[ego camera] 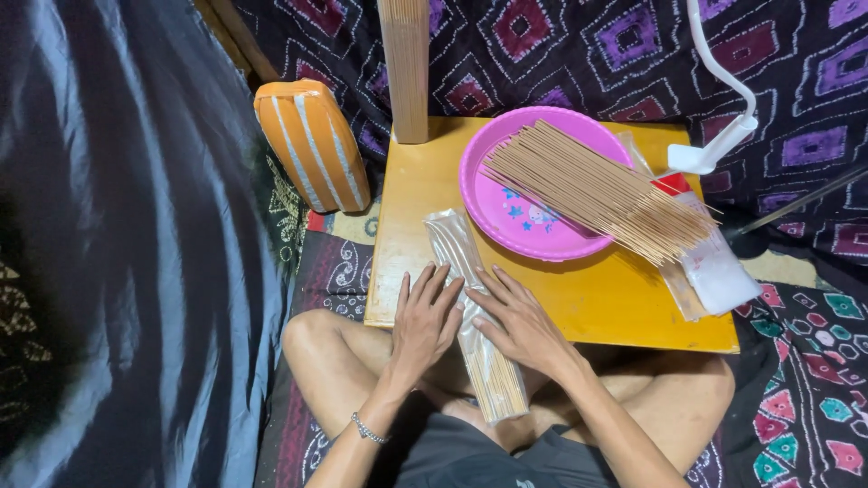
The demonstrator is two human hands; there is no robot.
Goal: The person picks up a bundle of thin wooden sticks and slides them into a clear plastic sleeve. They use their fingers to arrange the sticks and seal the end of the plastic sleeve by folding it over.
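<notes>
Left hand (423,321) and right hand (520,321) flat, fingers spread, pressing clear packet of sticks (475,316) at near edge of yellow counter (588,298); pink tray (506,212) beyond, right

Warm, fairly bright light from above on the yellow table (597,307), soft glare on the clear plastic packet (457,248), faint shadows under both hands, left side of the frame dim, dark cloth (117,244) there blurred and stretched by wide-angle distortion, centre sharp.
</notes>
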